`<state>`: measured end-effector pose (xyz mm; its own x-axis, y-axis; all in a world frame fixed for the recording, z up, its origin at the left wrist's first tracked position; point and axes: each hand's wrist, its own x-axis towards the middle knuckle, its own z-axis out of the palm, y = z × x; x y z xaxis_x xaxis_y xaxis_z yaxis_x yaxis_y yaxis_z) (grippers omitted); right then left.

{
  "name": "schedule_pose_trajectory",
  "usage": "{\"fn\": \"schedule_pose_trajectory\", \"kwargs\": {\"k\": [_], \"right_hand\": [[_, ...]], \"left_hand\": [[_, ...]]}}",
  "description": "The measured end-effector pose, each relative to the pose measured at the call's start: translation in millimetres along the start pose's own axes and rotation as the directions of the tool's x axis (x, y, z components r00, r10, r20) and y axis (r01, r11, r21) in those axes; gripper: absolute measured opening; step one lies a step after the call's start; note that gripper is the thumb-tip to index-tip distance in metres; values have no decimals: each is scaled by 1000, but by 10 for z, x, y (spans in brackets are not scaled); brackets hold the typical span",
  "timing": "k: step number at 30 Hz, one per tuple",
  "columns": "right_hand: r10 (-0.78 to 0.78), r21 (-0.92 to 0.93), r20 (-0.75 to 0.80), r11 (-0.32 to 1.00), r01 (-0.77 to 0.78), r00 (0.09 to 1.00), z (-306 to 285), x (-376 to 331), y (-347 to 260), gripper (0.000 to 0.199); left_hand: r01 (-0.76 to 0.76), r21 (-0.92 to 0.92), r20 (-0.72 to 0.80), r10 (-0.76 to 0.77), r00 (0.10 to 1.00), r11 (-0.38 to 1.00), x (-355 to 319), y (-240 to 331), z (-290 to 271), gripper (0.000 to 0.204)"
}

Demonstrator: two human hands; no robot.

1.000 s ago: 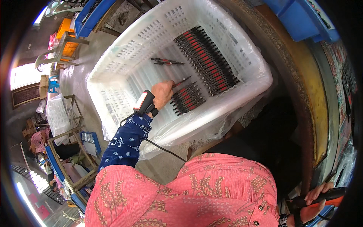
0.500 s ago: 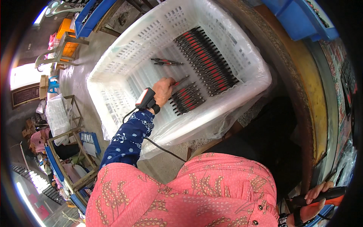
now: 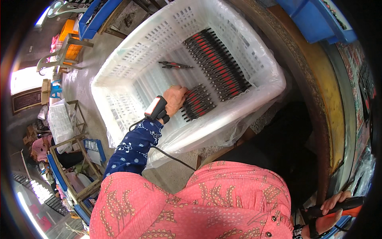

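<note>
My left hand (image 3: 175,99), in a dark blue flowered sleeve and wrist strap, reaches into a white plastic-lined crate (image 3: 115,107). Its fingers are closed at the left end of the top piece in a short row of slim black-and-red tools (image 3: 199,104); the fingertips are partly hidden. Beside it runs a longer row of the same tools (image 3: 217,63). A couple of loose ones (image 3: 175,65) lie apart near the crate's middle. At the lower right edge, my right hand (image 3: 336,202) is wrapped round a black and orange-red handled tool (image 3: 352,206).
A worn bench edge (image 3: 336,119) curves along the right, with a blue bin (image 3: 314,20) above it. Another blue tray (image 3: 97,18) stands beyond the crate's upper left. On the left floor are a chair (image 3: 65,51) and a wooden frame (image 3: 75,175). A cable (image 3: 171,157) trails from my left wrist.
My left hand has moved slightly down, toward the short row. The tool it held out above that row now lies in line with the others. My right hand has stayed put.
</note>
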<state>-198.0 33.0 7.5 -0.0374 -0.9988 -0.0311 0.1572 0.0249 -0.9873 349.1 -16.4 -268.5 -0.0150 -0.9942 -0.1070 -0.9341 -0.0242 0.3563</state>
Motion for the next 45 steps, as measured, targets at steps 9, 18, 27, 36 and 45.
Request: {"fn": "schedule_pose_trajectory", "kwargs": {"k": [9,18,27,36,45], "right_hand": [[-21,-23,-63,1000,19,998,111,8,-13,34],[-16,-49,-103,999,11,995,172,-4,-15,36],[-3,-11,-31,1000,3,1000,92,4,-18,36],[-13,-62,-85,998,8,996,179,-3,-13,36],[20,-5,7,1000,-20,1000,85,44,-20,35]], "left_hand": [[73,37,-298,-59,953,997,436,-341,-264,22],[56,211,-228,-6,974,976,704,-508,-290,24],[68,274,-67,-51,996,959,791,-522,-387,17],[5,-19,-255,-9,967,1000,552,-349,-326,12],[216,-216,23,-216,976,952,153,-116,-49,15]]}}
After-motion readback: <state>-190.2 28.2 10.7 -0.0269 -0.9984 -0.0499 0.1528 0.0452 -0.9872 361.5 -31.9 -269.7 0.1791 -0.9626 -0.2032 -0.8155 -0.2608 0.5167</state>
